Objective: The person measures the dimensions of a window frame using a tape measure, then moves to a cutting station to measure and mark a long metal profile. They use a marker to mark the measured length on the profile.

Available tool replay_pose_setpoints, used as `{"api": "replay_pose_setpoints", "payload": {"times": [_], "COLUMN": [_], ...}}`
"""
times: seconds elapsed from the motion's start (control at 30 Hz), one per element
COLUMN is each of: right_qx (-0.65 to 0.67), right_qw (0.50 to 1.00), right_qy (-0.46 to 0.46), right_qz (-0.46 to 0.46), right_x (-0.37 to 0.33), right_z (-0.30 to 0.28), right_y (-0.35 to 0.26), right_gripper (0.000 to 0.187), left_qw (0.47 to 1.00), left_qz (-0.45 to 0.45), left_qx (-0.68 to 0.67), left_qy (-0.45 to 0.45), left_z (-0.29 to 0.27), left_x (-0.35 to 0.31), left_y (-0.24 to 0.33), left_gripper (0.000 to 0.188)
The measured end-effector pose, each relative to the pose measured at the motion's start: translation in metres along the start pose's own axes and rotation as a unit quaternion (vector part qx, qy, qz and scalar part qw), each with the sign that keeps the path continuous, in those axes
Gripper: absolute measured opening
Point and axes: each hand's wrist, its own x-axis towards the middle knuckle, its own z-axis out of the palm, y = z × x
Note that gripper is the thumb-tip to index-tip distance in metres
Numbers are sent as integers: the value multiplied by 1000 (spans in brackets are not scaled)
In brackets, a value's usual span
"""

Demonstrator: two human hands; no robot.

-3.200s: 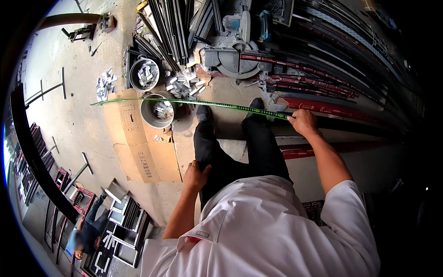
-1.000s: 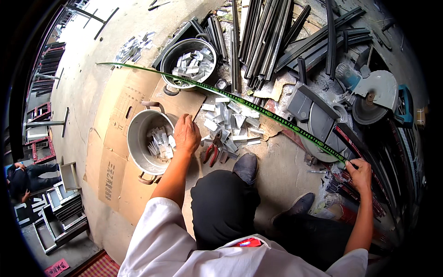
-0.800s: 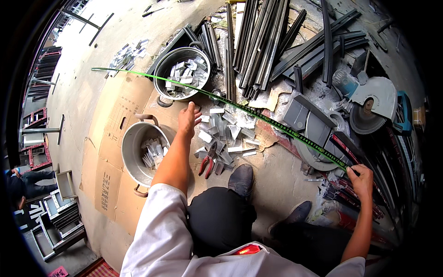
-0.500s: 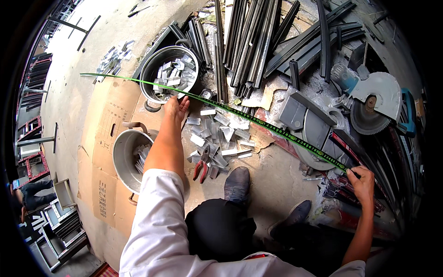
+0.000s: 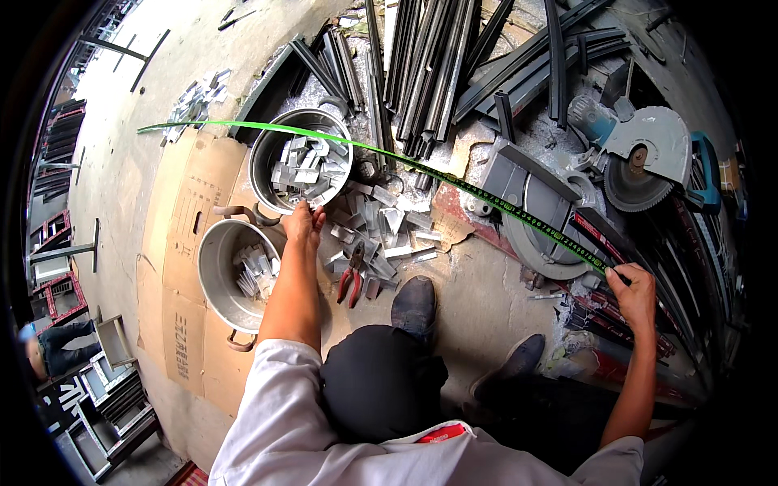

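Green tape measure (image 5: 454,174) runs in a long arc across the floor scene, from near the cardboard sheet (image 5: 174,243) at far left, over the upper metal pot (image 5: 301,166), down to the right hand (image 5: 634,293), which is closed around its near end by the stack of red-marked profiles (image 5: 616,243). Left hand (image 5: 302,225) is down at the near rim of that upper pot, fingers curled at the edge; whether it grips the rim or a cut piece, I cannot tell. That pot looks well filled with short aluminium offcuts; the lower pot (image 5: 235,275) holds only a few. Plenty of loose offcuts (image 5: 381,231) lie scattered on the floor beside red-handled pliers (image 5: 351,283), so by my read the gathering is partway along. The chop saw (image 5: 640,154) sits idle to the right.
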Motion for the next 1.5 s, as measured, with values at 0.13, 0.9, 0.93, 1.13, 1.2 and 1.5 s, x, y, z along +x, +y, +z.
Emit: {"api": "replay_pose_setpoints", "payload": {"times": [0.13,0.9,0.93,1.13,1.2,1.5], "right_qx": [6,-7,-13,1,0,-45], "right_qw": [1000,1000,1000,1000,1000,999], "right_qy": [-2,-16,-15,5,5,1], "right_qz": [5,-9,-8,-6,16,-4], "right_x": [-6,-15,-16,-15,-17,-18], "right_z": [1,2,-1,-9,-10,-8], "right_y": [4,1,2,4,-5,13], "right_gripper": [26,29,29,30,31,33], "left_qw": [997,998,998,992,988,993], "left_qz": [-66,-25,-18,-5,-6,14], "left_qx": [43,59,65,120,156,118], "left_qy": [-18,-2,-19,-40,-12,27], "left_z": [-3,41,41,4,-16,-141], "left_x": [9,-92,-108,-183,-209,-265], "left_y": [-7,27,27,35,42,62], "left_gripper": [21,10,11,12,12,11]}}
